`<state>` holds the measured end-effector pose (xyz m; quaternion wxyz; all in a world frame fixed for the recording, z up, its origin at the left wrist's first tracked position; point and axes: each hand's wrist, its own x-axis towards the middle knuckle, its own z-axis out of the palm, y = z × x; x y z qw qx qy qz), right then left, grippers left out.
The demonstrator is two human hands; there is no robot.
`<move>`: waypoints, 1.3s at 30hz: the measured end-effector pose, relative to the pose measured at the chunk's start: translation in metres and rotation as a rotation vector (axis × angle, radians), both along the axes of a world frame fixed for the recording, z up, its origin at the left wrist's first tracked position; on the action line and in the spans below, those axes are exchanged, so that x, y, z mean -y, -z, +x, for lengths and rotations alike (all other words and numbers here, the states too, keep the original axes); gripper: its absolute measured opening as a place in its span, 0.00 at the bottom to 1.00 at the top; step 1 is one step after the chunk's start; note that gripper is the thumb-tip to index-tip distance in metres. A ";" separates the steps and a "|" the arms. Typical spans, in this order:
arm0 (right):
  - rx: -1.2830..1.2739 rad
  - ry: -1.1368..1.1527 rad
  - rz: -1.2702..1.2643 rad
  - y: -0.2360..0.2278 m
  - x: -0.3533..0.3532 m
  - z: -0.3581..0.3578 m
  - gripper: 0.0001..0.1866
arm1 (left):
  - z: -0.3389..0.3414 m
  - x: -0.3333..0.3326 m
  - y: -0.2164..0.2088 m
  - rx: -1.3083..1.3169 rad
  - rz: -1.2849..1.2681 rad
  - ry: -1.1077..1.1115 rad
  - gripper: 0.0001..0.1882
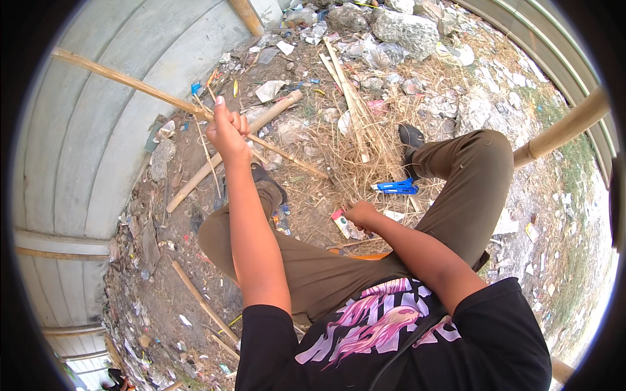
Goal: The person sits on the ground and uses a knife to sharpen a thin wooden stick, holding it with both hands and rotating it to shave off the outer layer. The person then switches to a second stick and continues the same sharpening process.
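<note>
My left hand [228,133] is closed round a long bamboo stick [134,83], thumb pointing up along it. The stick slants from the wall at upper left, through the fist, down to the right. A thick bamboo pole [270,116] lies on the ground beneath it. My right hand [362,216] is low between my legs with its fingers curled; what they hold, if anything, is hidden. Beside it is a small red and white packet [340,223]. A blue utility knife [395,188] lies on dry straw near my right foot.
Split bamboo strips [352,104] lie ahead on straw. Pale rocks [405,32] and litter cover the ground beyond. A curved grey panel wall [98,124] stands at left. Another bamboo pole [564,124] is beside my right knee, and a thinner stick [203,301] lies at lower left.
</note>
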<state>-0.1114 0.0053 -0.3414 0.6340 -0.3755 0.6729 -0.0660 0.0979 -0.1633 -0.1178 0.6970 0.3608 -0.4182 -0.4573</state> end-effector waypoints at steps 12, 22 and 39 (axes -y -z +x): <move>0.013 0.228 0.110 0.035 0.014 -0.019 0.14 | -0.022 -0.049 -0.051 0.078 -0.078 0.301 0.16; 0.038 0.489 -0.676 -0.037 0.036 0.001 0.15 | -0.021 -0.047 -0.033 0.031 -0.194 0.218 0.40; 0.128 0.453 -0.677 -0.066 0.047 0.009 0.17 | -0.045 -0.037 -0.036 0.136 -0.067 0.358 0.42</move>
